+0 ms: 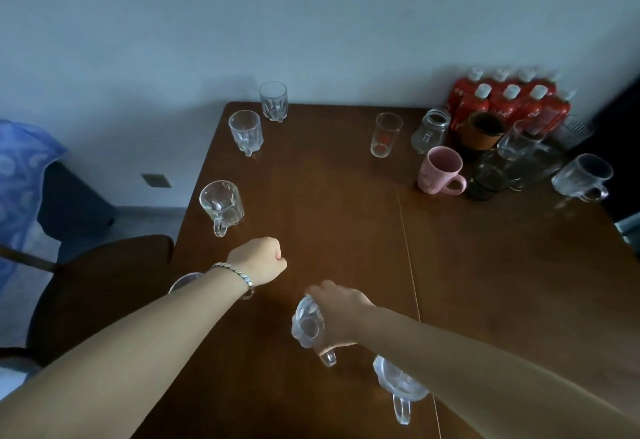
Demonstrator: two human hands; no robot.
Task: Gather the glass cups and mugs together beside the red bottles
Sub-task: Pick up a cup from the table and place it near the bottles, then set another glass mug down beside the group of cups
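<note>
From the head camera, the red bottles [505, 102] stood as a shrink-wrapped pack in the far right corner of the worktop [311, 196], against the wall. Just beside them a cluster was already gathered: a jar mug [429, 130], a pink mug [440, 170], a dark cup with a brown sleeve [483, 130], and a clear handled mug [583, 175] on the cluster's near side.

Well apart from the red bottles, near the person, the right hand [337, 307] had its fingers wrapped round a glass mug [309, 327] from above and the side. The mug looked tilted and blurred, its handle pointing toward the person. Whether it was clear of the worktop could not be told. The left hand [258, 260] hovered farther left with its fingers curled into a fist, holding nothing.

A second glass mug [398, 381] sat under the right forearm, farther from the bottles than the held one. Three stray mugs [221, 203] lined the edge opposite the bottles, and a printed tumbler [385, 135] stood alone, near them.

The step in hand appeared to be carrying the gripped mug to the cluster. Done well, that meant levelling it, lifting high enough to clear the forearm's neighbour, and setting it down in the bare space in front of the pink mug without knocking glass on glass.
</note>
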